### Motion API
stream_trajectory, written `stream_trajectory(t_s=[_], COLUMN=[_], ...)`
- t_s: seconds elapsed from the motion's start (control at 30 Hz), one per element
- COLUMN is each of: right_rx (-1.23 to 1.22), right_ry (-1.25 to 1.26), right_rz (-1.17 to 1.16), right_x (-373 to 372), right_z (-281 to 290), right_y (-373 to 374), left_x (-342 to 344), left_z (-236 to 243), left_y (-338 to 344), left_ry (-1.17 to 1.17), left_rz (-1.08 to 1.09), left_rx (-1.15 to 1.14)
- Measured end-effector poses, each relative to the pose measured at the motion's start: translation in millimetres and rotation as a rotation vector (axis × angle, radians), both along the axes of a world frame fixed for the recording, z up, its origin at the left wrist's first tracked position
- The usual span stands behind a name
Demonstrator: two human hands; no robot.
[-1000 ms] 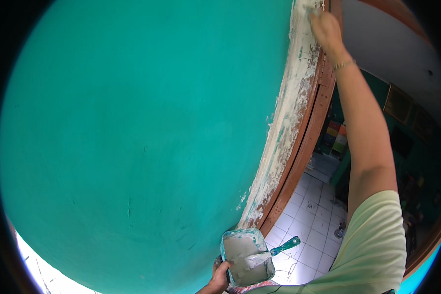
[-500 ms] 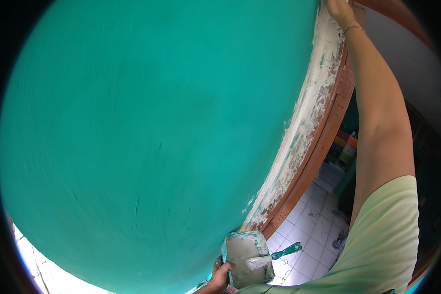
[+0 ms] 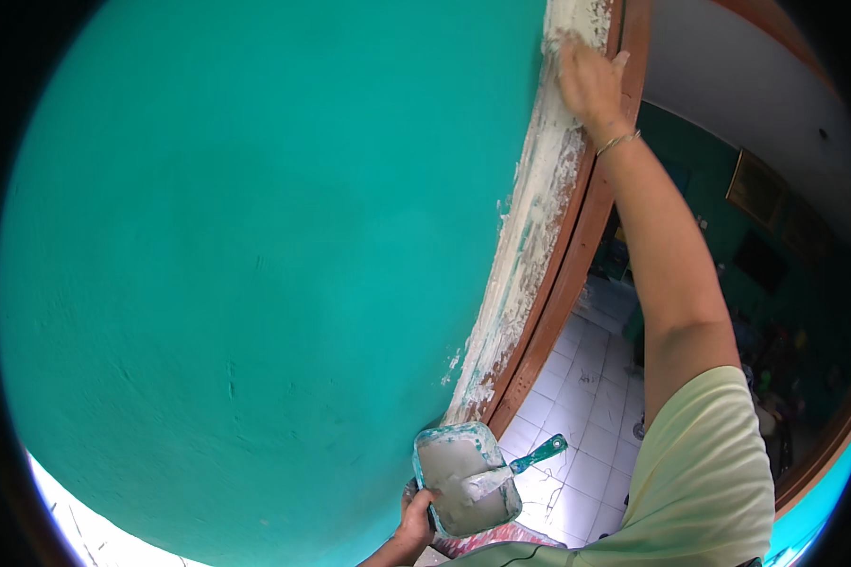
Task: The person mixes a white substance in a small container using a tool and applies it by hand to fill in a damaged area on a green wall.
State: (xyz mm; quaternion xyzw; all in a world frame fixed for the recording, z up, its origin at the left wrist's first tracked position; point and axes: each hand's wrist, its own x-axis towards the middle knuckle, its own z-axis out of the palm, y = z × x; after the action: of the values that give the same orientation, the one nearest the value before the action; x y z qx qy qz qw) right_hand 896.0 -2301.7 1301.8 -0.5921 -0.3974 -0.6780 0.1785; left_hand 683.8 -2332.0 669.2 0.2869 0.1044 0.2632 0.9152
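Observation:
My left hand (image 3: pixel 416 518) grips the left side of a shallow square tray (image 3: pixel 458 432) with a stained rim. Grey-white putty (image 3: pixel 452 472) fills it. Across the putty lies the blade of a putty knife (image 3: pixel 541 454), its paint-smeared green handle sticking out past the right edge. High up, my right hand (image 3: pixel 591 87) lies with fingers stretched out against a rough white putty strip (image 3: pixel 529 222), thumb apart beside the door frame. No tool shows in that hand. The strip runs between the green wall (image 3: pixel 284 236) and the brown wooden door frame (image 3: pixel 565 307).
Right of the frame, a doorway opens onto a white tiled floor (image 3: pixel 577 397) and a dim room. A framed picture (image 3: pixel 758 186) hangs on its green wall. Patterned red-and-white cloth (image 3: pixel 506 541) shows below the tray.
My right hand has come down along the strip, and its fingers now show on the putty. The view has shifted, putting strip and frame further left. The tray stays in my left hand.

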Motion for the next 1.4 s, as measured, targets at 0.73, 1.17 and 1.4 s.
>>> stream_trajectory(t_s=[0.73,1.17,1.4], right_rx=[0.026,0.083,-0.019], right_ry=[-0.034,0.17,0.171], right_rz=[0.168,0.176,0.201], right_x=[-22.3,-40.5,18.6], right_z=[64.6,163.1,104.0], right_y=[-12.1,9.1,9.8], left_x=[4.5,-2.3,-2.2], left_z=[7.2,13.6,28.4], left_y=[12.3,-8.8,-8.6], left_ry=[-0.006,-0.005,0.042], left_rz=[-0.061,-0.054,0.056], left_rx=[0.038,-0.008,0.05])
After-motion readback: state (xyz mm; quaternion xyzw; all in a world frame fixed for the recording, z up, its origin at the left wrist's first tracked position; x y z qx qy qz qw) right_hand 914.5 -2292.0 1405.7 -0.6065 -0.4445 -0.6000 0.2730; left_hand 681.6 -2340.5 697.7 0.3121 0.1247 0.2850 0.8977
